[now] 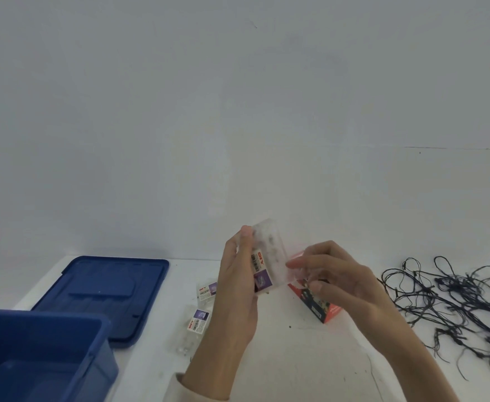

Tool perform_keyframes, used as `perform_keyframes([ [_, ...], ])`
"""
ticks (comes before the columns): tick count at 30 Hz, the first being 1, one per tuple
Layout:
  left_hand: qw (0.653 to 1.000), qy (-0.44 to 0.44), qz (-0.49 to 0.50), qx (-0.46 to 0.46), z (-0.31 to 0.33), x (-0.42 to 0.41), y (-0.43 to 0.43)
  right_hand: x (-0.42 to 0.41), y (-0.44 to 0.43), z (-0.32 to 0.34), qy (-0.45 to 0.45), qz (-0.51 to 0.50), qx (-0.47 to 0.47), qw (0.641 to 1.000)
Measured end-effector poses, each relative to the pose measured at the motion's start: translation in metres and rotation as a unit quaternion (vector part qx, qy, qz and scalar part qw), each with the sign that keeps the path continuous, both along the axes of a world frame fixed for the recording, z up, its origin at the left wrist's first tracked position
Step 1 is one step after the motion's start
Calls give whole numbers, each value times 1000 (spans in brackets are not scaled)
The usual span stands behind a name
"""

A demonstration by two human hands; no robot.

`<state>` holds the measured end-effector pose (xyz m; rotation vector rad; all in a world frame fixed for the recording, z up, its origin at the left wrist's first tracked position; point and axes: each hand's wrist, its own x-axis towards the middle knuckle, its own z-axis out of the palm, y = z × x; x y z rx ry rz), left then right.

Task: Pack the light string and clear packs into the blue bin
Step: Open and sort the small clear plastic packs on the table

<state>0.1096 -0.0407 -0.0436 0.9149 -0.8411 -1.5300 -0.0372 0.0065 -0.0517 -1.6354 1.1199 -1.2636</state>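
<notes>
I hold a clear pack (268, 253) with a barcode label upright above the table. My left hand (236, 288) grips its left side and my right hand (331, 280) pinches its lower right corner. Two more clear packs lie on the table left of my left hand, one (207, 291) farther back and one (194, 326) nearer. The dark light string (455, 303) sprawls loose on the table at the right. The blue bin (43, 355) stands open at the lower left with nothing visible inside.
The bin's blue lid (104, 291) lies flat behind the bin. A red and dark printed box (319, 306) sits on the white table partly behind my right hand. A plain wall rises behind the table.
</notes>
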Motion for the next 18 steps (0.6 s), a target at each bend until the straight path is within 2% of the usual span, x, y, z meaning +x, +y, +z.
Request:
perform_keyframes([
  [3,1000,19,-16,18,-1,1,-2,-1,1,4,22,16,-2,1000],
  [8,999,38,-27,14,-2,2,-2,6,-4,2,30,-55,-53,997],
  [18,1000,1,12,-14,-1,-3,-2,17,-6,1,51,-137,-93,985],
])
